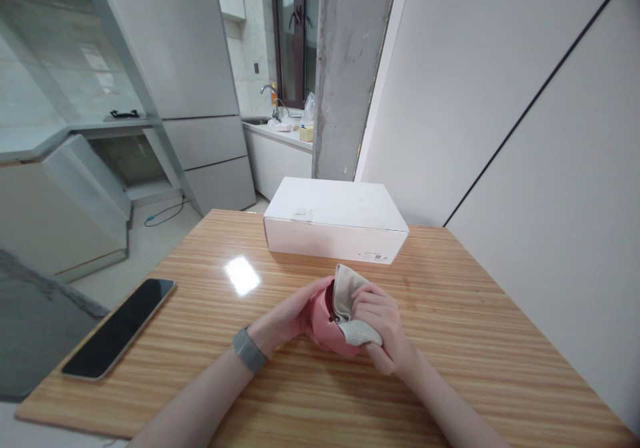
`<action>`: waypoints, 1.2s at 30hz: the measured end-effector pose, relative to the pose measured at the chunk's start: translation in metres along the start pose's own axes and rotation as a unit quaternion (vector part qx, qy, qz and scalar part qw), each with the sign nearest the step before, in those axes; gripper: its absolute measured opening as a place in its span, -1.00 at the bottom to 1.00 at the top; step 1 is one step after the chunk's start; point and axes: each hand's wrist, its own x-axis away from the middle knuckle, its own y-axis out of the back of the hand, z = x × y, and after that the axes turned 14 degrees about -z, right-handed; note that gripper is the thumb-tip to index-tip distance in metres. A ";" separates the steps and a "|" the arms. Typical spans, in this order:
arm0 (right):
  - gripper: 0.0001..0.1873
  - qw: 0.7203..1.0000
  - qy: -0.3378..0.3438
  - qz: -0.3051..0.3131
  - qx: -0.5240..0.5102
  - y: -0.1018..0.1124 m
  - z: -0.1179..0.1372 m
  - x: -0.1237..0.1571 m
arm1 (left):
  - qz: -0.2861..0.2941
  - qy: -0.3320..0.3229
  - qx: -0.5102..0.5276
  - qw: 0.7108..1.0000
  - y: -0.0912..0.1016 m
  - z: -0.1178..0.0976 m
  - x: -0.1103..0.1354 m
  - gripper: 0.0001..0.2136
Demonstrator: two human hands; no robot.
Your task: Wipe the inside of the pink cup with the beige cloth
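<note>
Pink pouch inside curled left fingers; grey cloth gripped beneath right fingers.

Left hand around a pink container, right hand with a beige cloth, white box beyond.

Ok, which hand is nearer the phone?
Left. The left hand is right of the phone, holding the pink object; the right hand is farther right, gripping the pale cloth.
</note>
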 end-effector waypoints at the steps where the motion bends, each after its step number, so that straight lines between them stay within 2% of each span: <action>1: -0.85 1.000 -0.002 0.001 0.000 0.000 0.000 0.000 | -0.008 0.000 -0.001 1.000 0.000 0.000 0.000 -0.61; 6: -0.82 1.000 -0.021 0.001 0.014 0.003 -0.009 0.003 | -0.044 -0.031 -0.005 0.999 -0.009 0.003 0.002 -0.55; 11: -0.79 0.996 -0.048 -0.045 0.063 -0.003 -0.013 0.004 | -0.197 -0.133 0.033 0.971 -0.026 0.019 0.003 -0.52; 13: -0.81 0.993 -0.041 -0.077 0.081 -0.006 -0.011 0.003 | -0.213 -0.151 0.069 0.963 -0.030 0.024 0.004 -0.52; 16: -0.83 0.993 -0.013 -0.087 0.078 -0.006 -0.007 0.000 | -0.158 -0.146 0.087 0.973 -0.032 0.026 0.007 -0.56; 19: -0.86 0.997 0.017 -0.066 0.048 0.000 -0.006 -0.002 | -0.091 -0.112 0.077 0.987 -0.027 0.023 0.007 -0.60; 21: -0.88 0.998 0.028 -0.051 0.032 0.004 -0.006 -0.003 | -0.044 -0.087 0.067 0.993 -0.021 0.018 0.005 -0.55; 25: -0.82 0.999 0.005 -0.042 -0.014 0.010 -0.008 -0.003 | 0.064 -0.004 0.000 0.998 -0.006 0.005 0.003 -0.40; 27: -0.78 0.998 -0.014 -0.049 -0.042 0.011 -0.009 -0.001 | 0.097 0.046 -0.040 0.993 0.000 0.001 0.003 -0.40; 31: -0.71 0.995 -0.034 -0.055 -0.081 0.009 -0.008 0.000 | 0.107 0.078 -0.032 0.991 0.005 0.002 0.000 -0.49; 36: -0.71 0.995 -0.069 0.038 -0.053 0.013 -0.012 -0.003 | 0.059 0.052 -0.028 0.997 0.009 0.008 -0.006 -0.52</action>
